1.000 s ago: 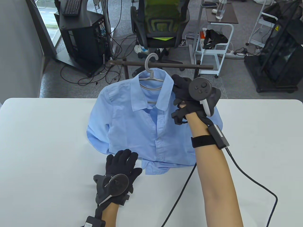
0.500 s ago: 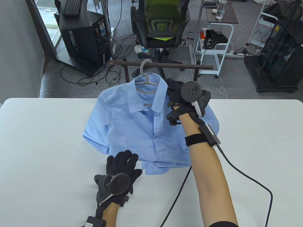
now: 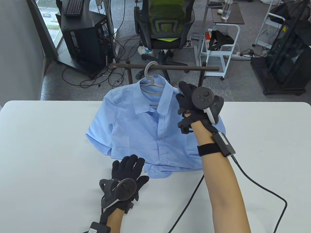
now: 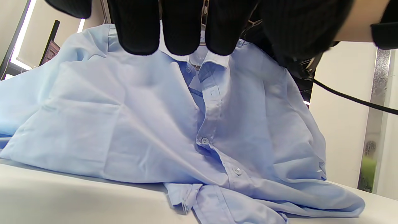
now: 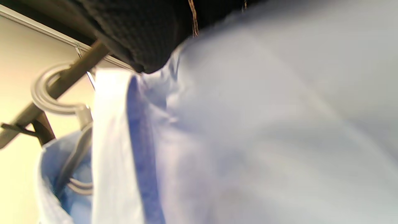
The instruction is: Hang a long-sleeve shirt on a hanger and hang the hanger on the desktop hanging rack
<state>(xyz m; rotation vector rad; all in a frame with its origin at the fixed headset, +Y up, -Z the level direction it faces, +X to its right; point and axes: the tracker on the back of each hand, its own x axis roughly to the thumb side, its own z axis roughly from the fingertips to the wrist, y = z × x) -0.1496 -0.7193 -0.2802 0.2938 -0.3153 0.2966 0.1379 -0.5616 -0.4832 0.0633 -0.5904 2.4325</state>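
A light blue long-sleeve shirt (image 3: 143,126) is on a grey hanger (image 3: 148,72), its lower part and folded sleeves lying on the white table (image 3: 48,145). The hanger's hook loops around the dark bar of the desktop rack (image 3: 179,68); the right wrist view shows the bar (image 5: 71,77) passing through the hook (image 5: 46,96). My right hand (image 3: 188,97) grips the shirt's shoulder beside the collar, fingers curled. My left hand (image 3: 128,167) lies flat on the table, straight fingers (image 4: 183,28) at the shirt's hem (image 4: 199,193).
The rack's posts (image 3: 201,77) stand just beyond the table's far edge. A black cable (image 3: 255,182) trails from my right wrist across the table's right side. An office chair (image 3: 165,24), a computer tower and white carts stand on the floor behind.
The hanger and shirt slid a little left along the bar. My right hand dipped left with them, then came back right. My left hand crept slightly right.
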